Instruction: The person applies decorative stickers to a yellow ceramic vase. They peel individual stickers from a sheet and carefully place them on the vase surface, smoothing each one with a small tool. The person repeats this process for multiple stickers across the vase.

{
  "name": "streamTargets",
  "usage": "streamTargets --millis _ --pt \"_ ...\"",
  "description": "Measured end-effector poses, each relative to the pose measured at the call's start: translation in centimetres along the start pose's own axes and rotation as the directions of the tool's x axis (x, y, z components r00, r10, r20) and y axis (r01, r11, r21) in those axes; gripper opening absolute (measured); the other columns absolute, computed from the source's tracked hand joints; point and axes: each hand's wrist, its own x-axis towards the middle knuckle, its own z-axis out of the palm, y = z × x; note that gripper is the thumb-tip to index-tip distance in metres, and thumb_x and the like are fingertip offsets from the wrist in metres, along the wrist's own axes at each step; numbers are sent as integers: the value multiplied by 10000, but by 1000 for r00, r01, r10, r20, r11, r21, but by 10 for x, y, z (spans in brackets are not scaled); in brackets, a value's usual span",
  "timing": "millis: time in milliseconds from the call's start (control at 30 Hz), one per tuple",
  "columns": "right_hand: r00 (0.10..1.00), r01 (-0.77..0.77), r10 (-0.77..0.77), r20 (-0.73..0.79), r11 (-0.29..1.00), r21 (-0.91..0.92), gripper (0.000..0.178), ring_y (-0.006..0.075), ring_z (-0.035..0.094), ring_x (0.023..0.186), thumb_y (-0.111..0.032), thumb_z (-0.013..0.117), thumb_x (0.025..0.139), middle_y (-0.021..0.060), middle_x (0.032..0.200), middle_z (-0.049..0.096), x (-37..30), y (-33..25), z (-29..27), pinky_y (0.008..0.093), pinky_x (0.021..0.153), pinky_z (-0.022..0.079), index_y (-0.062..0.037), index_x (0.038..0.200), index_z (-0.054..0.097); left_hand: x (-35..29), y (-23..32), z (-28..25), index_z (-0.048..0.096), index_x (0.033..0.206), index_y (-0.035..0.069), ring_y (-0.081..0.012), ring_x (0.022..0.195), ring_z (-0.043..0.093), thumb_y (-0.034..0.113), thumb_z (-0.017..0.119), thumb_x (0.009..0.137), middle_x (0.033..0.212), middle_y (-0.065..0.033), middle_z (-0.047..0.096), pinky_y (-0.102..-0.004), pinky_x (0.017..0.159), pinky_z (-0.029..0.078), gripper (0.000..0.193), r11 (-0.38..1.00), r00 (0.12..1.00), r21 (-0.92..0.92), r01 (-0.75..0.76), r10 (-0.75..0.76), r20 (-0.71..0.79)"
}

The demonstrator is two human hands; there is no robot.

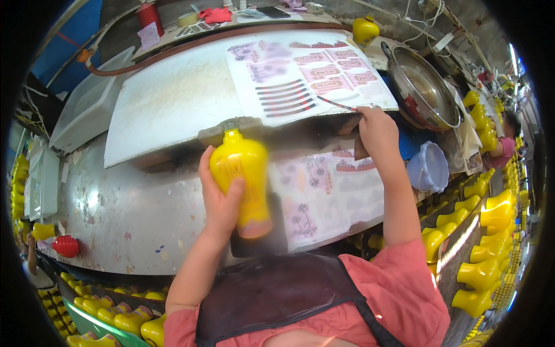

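A glossy yellow vase-shaped bottle [254, 165] lies with its neck pointing away, against a dark block [209, 136]. My left hand [219, 202] is closed round its left side, the thumb across the front. Pinkish patterning circles the bottle's base. At the right edge of a raised white board [173, 87], my right hand [378, 130] pinches the end of a thin dark-and-red decal strip [338, 104]. Several similar strips [287, 98] lie in a row left of it. Pink and purple decals [329, 72] are spread beyond them on the board.
More decal sheets [324, 191] cover the metal table [133, 225] below the board. A metal basin [425, 87] and a pale bucket [428, 168] stand at right. Yellow bottles [483, 272] line racks at right and lower left. Another person [503, 147] is at far right.
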Motion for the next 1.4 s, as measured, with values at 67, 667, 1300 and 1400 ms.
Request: streamTargets --millis 67,667,1300,1400 --pt "982 -39 76 -174 978 205 199 362 723 885 -177 631 952 202 954 751 -14 3 8 448 808 556 -64 1043 767 0 0 1 253 1597 57 -268 1259 541 264 686 941 1413 -174 498 -409 1089 453 814 1000 1000 -9 -3 3 1" --pt "778 -417 471 416 -107 903 144 99 428 385 -78 723 935 27 562 573 -6 -8 20 274 387 285 23 843 676 4 -12 -4 330 1562 85 -256 1242 555 304 674 985 1397 -160 510 -384 1065 477 707 996 998 63 -69 69 5" --pt "925 307 -300 -233 952 -5 147 346 692 821 -156 738 899 102 934 680 -1 4 22 430 700 559 -154 1044 757 -17 46 2 572 1336 -4 -369 1315 533 124 604 946 1406 -207 566 -448 1138 395 411 773 839 347 -532 538 87" --pt "932 326 -313 -182 944 44 102 353 685 803 -150 720 910 107 886 666 8 11 17 437 690 552 -132 1008 739 -25 59 23 590 1334 6 -297 1332 515 101 556 991 1415 -175 555 -401 1149 377 357 835 849 194 -516 467 249"
